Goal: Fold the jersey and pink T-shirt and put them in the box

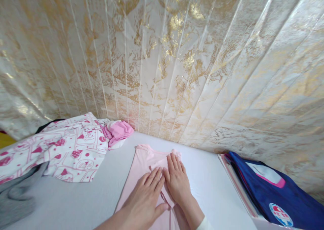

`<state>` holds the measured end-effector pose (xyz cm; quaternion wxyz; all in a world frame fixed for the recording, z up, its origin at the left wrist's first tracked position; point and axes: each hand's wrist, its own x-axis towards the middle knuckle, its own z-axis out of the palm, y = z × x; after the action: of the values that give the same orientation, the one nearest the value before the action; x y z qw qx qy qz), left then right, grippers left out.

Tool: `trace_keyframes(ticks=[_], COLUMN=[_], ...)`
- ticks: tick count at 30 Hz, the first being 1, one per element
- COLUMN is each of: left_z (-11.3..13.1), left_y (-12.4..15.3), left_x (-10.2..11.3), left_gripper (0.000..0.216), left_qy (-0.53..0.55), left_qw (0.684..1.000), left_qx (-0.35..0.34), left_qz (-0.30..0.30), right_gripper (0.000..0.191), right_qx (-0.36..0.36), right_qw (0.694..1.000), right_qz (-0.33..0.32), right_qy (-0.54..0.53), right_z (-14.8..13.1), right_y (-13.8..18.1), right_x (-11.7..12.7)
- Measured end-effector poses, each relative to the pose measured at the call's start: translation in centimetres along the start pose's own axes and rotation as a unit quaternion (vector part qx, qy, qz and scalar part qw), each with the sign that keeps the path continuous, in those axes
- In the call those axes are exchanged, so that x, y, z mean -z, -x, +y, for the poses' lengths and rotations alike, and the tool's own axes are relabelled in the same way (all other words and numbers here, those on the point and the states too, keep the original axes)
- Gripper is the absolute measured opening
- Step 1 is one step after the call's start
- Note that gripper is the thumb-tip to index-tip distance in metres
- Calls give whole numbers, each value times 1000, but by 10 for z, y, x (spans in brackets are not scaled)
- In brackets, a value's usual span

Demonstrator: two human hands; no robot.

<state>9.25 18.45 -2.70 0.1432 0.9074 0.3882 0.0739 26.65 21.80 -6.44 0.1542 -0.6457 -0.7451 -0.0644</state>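
Observation:
A pale pink garment lies spread on the white surface in front of me, its neckline toward the wall. A thin darker pink ribbon or trim runs down its middle. My left hand rests flat on the garment's centre, fingers stretched out. Beside it, my right hand lies palm down on the upper right part, with its fingertips close to the shoulder edge. The two hands nearly touch at the fingertips and thumb. The garment's lower end is cut off by the frame.
Left, a white cloth with pink prints is heaped with a bright pink piece and a grey garment. Right, a folded stack has a navy garment on top. A gold-patterned panelled wall rises behind the white surface.

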Motion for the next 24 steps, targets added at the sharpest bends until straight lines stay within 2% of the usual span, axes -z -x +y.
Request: trace_keyframes(ticks=[3,6,8,9,11,13,18,21,24], left_z=[-14,-48,-80,-96,-122,-138,-139,-132,-127], left_y=[5,-1,-13,-20,-36,-52,-79,-83,-80], left_x=[9,25,38,44,55,60,51,46,51], left_gripper=[62,52,47,44,37,31,12,10,13], left_qy=[56,65,31,12,-3,-7,-28,-44,-56], left_qw=[998,994,985,981,978,978,977,974,973], left_qx=[-19,13,69,93,118,126,150,157,157], left_qz=[10,88,154,167,173,165,150,156,157], right_gripper=[55,55,54,53,53,54,57,58,58], right_qx=[-14,-24,-1,19,64,96,116,114,113], right_qw=[999,999,999,999,996,992,987,987,985], right_qz=[-27,-39,-39,-38,-39,-48,-76,-74,-65], right_qy=[16,6,-15,-28,-52,-68,-77,-84,-113], right_z=[-5,-9,-15,-19,-29,-38,-45,-45,-45], right_y=[-1,-1,-1,-1,-3,-6,-12,-10,-8], right_x=[8,13,17,19,21,22,10,5,8])
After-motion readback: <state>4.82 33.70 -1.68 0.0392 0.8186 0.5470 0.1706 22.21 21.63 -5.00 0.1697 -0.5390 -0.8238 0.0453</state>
